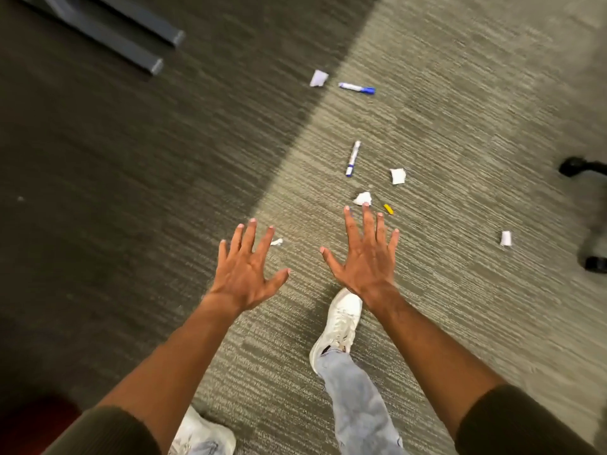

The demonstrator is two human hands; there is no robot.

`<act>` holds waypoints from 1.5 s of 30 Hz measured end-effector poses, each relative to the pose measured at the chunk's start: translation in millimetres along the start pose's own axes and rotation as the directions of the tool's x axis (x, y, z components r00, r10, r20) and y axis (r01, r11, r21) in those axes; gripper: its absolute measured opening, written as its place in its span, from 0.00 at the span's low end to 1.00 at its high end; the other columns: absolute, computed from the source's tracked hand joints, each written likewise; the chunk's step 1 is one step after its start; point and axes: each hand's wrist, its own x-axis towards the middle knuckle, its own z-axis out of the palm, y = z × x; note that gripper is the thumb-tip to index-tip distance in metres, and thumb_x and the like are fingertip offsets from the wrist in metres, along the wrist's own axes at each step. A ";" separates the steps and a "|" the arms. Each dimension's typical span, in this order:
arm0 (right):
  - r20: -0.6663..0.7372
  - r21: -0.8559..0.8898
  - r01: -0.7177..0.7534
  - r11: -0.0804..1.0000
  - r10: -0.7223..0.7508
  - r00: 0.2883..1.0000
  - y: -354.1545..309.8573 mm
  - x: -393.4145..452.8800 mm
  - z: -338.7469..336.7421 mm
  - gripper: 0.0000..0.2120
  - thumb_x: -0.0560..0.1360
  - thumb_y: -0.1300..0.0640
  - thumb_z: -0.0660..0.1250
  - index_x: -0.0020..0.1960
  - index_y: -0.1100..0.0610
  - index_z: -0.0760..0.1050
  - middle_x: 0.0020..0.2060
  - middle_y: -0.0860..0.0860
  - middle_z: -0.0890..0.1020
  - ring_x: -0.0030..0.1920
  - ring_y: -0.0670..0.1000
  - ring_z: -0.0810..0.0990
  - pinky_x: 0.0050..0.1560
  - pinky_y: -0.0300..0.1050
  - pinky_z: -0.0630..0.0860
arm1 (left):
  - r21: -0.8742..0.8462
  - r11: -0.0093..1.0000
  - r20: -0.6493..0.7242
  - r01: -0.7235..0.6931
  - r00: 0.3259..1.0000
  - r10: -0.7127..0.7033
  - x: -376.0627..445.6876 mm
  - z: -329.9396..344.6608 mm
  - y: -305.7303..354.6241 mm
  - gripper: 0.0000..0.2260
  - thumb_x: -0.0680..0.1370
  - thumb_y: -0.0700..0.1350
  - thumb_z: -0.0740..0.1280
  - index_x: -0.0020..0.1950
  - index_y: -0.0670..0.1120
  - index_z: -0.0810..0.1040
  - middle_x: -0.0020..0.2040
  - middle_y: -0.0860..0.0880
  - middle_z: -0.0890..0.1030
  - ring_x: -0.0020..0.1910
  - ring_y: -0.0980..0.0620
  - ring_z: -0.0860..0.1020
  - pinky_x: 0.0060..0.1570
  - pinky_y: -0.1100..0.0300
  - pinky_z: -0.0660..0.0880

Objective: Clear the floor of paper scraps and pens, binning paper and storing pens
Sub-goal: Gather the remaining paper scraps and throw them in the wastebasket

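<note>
Five paper scraps and two pens lie on the carpet, and both hands are spread wide and hold nothing.

One scrap (318,78) lies far ahead, just beside a pen with a blue cap (356,88). A second pen (353,158), white with a blue end, lies nearer, and its label is too blurred to read. Near it are two scraps (398,176) (363,198) and a small yellow piece (388,209). Another scrap (506,238) lies apart to the right, and a small one (277,242) shows just beside the fingers of the left hand (247,269). The right hand (365,257) hovers above the carpet (460,126), over a white shoe (338,323). Dark furniture legs (131,37) stand at the top left, and black chair wheels (588,205) at the right edge.
</note>
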 end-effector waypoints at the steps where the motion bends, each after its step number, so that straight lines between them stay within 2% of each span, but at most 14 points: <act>1: 0.006 0.010 -0.031 0.999 0.031 0.999 18.2 3.7 -1.1 0.44 0.72 0.26 0.46 0.79 0.48 0.39 0.79 0.57 0.43 0.78 0.63 0.49 0.73 0.68 0.50 | 0.018 1.000 0.013 -0.020 1.000 0.020 10.5 -1.3 13.7 0.41 0.75 0.71 0.52 0.80 0.53 0.40 0.80 0.43 0.40 0.79 0.42 0.42 0.76 0.38 0.47; 6: 0.032 0.067 -0.158 0.985 0.156 0.987 97.7 16.7 -5.3 0.44 0.71 0.25 0.43 0.79 0.47 0.36 0.79 0.57 0.43 0.78 0.62 0.48 0.74 0.68 0.49 | 0.091 0.991 0.072 -0.095 0.993 0.088 58.2 -4.1 76.8 0.41 0.75 0.71 0.52 0.79 0.53 0.39 0.80 0.43 0.39 0.79 0.42 0.41 0.76 0.38 0.47; 11: 0.072 0.096 -0.240 0.966 0.234 0.970 160.6 28.3 -4.0 0.44 0.71 0.24 0.41 0.79 0.47 0.35 0.79 0.57 0.41 0.78 0.62 0.48 0.74 0.68 0.49 | 0.115 0.982 0.098 -0.150 0.985 0.139 100.1 -11.8 140.4 0.42 0.74 0.72 0.53 0.80 0.53 0.41 0.81 0.44 0.41 0.79 0.42 0.42 0.76 0.39 0.46; 19: 0.111 0.144 -0.338 0.930 0.325 0.939 218.3 43.0 -7.6 0.44 0.72 0.24 0.42 0.77 0.46 0.31 0.78 0.57 0.39 0.78 0.63 0.45 0.74 0.67 0.45 | 0.129 0.968 0.156 -0.214 0.969 0.194 136.6 -19.5 203.6 0.41 0.75 0.71 0.53 0.80 0.55 0.41 0.80 0.45 0.39 0.79 0.42 0.41 0.76 0.40 0.46; 25: 0.147 0.146 -0.377 0.915 0.356 0.923 233.2 59.1 -1.3 0.44 0.72 0.25 0.41 0.77 0.46 0.29 0.78 0.57 0.38 0.78 0.62 0.44 0.74 0.66 0.45 | 0.143 0.956 0.200 -0.258 0.953 0.227 161.0 -24.2 216.7 0.40 0.75 0.70 0.54 0.80 0.53 0.43 0.81 0.44 0.42 0.79 0.41 0.44 0.76 0.39 0.49; 31: 0.184 0.185 -0.420 0.888 0.389 0.903 235.3 99.3 -0.6 0.44 0.72 0.25 0.43 0.74 0.46 0.25 0.78 0.57 0.38 0.78 0.62 0.47 0.74 0.66 0.49 | 0.161 0.959 0.254 -0.235 0.948 0.190 206.5 -37.1 217.6 0.39 0.76 0.68 0.56 0.80 0.53 0.45 0.81 0.45 0.43 0.80 0.42 0.44 0.76 0.40 0.49; 36: 0.253 0.166 -0.441 0.882 0.394 0.884 238.5 145.5 3.5 0.44 0.72 0.25 0.44 0.73 0.45 0.24 0.78 0.57 0.38 0.78 0.62 0.49 0.74 0.66 0.51 | 0.096 0.973 0.268 -0.212 0.946 0.179 262.4 -49.6 214.0 0.38 0.77 0.67 0.57 0.80 0.53 0.45 0.81 0.45 0.42 0.80 0.43 0.43 0.77 0.41 0.48; 40: 0.303 0.166 -0.455 0.875 0.394 0.868 245.6 177.0 -4.8 0.43 0.73 0.26 0.46 0.74 0.44 0.26 0.78 0.57 0.39 0.78 0.62 0.48 0.75 0.65 0.50 | 0.083 0.975 0.274 -0.204 0.946 0.175 296.6 -68.2 210.0 0.38 0.76 0.67 0.58 0.80 0.53 0.46 0.81 0.44 0.44 0.80 0.43 0.45 0.77 0.41 0.50; 45: 0.275 0.196 -0.470 0.861 0.412 0.869 259.0 220.3 -19.5 0.43 0.73 0.27 0.49 0.77 0.44 0.30 0.79 0.57 0.40 0.78 0.62 0.49 0.75 0.64 0.51 | 0.042 0.988 0.271 -0.151 0.953 0.135 333.8 -81.6 212.4 0.39 0.76 0.68 0.58 0.80 0.53 0.46 0.81 0.44 0.44 0.80 0.42 0.45 0.77 0.42 0.50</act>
